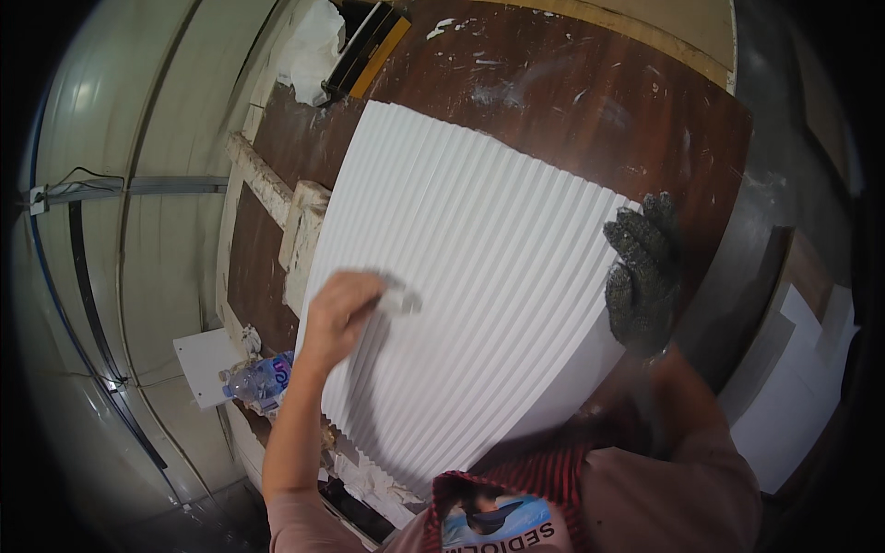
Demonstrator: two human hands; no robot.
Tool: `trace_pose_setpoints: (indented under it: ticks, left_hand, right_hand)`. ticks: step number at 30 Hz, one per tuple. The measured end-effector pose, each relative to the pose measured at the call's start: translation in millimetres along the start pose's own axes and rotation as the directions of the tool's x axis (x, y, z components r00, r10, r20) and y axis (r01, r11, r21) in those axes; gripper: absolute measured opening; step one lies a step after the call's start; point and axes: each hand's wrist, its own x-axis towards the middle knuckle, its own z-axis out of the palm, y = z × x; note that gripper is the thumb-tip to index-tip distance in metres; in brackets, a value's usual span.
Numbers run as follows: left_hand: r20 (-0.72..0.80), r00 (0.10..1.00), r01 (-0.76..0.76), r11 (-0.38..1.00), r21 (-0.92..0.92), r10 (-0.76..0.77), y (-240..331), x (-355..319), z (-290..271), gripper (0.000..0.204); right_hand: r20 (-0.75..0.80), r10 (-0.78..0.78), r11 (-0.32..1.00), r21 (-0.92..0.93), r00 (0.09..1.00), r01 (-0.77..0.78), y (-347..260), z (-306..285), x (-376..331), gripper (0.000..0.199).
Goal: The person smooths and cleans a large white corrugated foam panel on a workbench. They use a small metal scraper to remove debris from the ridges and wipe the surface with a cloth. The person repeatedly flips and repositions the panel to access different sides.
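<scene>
A large white ribbed panel (442,249) lies slantwise in front of me, its parallel grooves running along its length. My left hand (341,309) is bare and closed around a small pale grey-white piece (401,298), held at the panel's left part. Motion smears that piece, so whether it is cloth, paper or a pad does not show. On my right hand (645,276) is a dark grey knitted glove. Its fingertips and thumb bend over the panel's right edge near the far corner, gripping it. The palm side is hidden.
Beneath the panel is a brown, white-smeared table (553,88). Left of the panel are plaster-crusted blocks (304,230) and a plastic bottle (258,378). A white crumpled bag (312,51) and a black-and-yellow tool (369,51) lie at the far left. White sheets (784,378) stand at right.
</scene>
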Motion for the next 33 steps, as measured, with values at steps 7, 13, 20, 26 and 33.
trace_pose_setpoints:
  ticks: [7,13,20,26,33]
  left_hand:
    - [-0.099,0.843,0.528,0.848,-0.041,-0.529,58.8,-257.6,17.0,0.041]
    - [-0.144,0.819,0.566,0.823,0.052,-0.555,80.2,-315.8,33.2,0.036]
    - [-0.115,0.960,0.264,0.962,0.067,-0.256,58.9,-211.0,32.1,0.034]
    - [-0.159,0.987,0.005,0.999,0.035,0.001,54.1,-67.4,44.0,0.032]
    - [-0.233,0.945,-0.218,0.973,0.074,0.230,52.9,98.9,64.2,0.033]
  right_hand:
    - [-0.027,-0.079,0.996,-0.051,0.996,0.078,11.1,11.8,-10.6,0.032]
    - [-0.070,-0.080,0.994,0.064,0.994,0.084,3.5,24.1,-8.2,0.037]
    - [-0.174,0.198,0.979,-0.017,0.965,-0.204,20.0,26.2,-32.5,0.028]
    - [-0.191,-0.202,0.592,-0.805,0.960,-0.035,119.1,43.4,-47.4,0.046]
    - [-0.246,-0.103,0.863,-0.504,0.964,-0.036,132.1,37.6,-68.1,0.036]
